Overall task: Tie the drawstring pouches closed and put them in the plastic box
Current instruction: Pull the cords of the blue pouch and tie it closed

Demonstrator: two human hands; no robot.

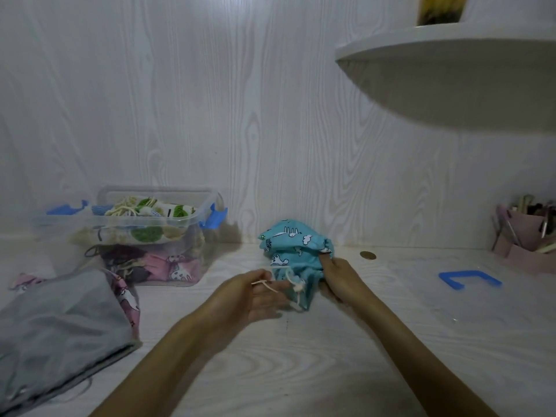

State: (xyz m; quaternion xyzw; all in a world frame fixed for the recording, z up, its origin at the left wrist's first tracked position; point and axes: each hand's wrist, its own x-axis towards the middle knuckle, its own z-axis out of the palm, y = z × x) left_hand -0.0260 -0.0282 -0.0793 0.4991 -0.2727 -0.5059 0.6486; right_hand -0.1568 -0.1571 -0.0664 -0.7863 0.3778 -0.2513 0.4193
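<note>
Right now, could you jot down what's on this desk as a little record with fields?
In hand: blue pouch
Left hand: pinches the pouch's cream drawstring
Right hand: holds the pouch's side
Plastic box: far left by the wall, open, patterned pouches inside
Near left: grey fabric over a pink pouch
Right of pouch: coin, blue clip

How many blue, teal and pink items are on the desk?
Blue: 3, the two box latches and a loose handle
Teal: 1, the pouch
Pink: 1, the organizer
Total: 5
</note>
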